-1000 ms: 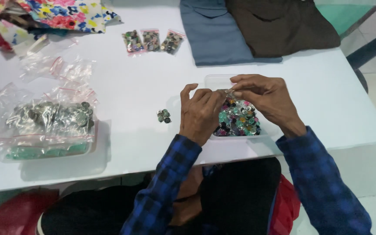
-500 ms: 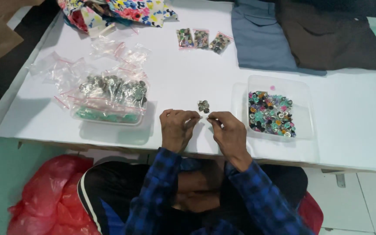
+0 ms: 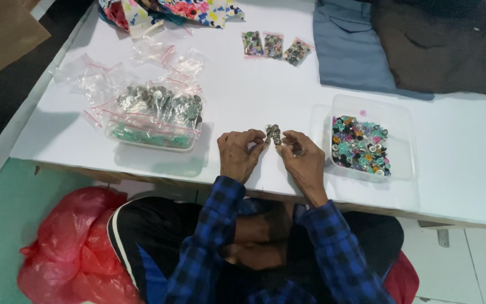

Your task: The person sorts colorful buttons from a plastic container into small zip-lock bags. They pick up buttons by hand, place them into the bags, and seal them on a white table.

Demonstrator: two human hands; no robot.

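Clearly both hands sit close together near the front edge of the white table (image 3: 254,84), working a small heap of buttons (image 3: 273,134) that lies between their fingertips. The left hand (image 3: 239,153) has its fingers curled inward, thumb and forefinger drawn together at the heap's left side; whether they pinch a single button or only touch the pile, I cannot tell. The right hand (image 3: 305,157) is curled the same way at the heap's right side, fingertips together and just touching the buttons.

The main risk, as I judge it, is spillage: the heap is loose and lies near the table's front edge, so a clumsy nudge from either hand could send buttons rolling onto the lap or floor below. Small, round pieces also slip easily from a fingertip pinch.

A clear tray (image 3: 369,107) of mixed coloured buttons stands just right of the right hand, close enough for a wrist to knock. To the left, well apart, a tub (image 3: 142,138) holds bagged buttons under a scatter of clear bags (image 3: 94,76). Three filled packets (image 3: 275,47) lie farther back, near folded cloth (image 3: 350,50).
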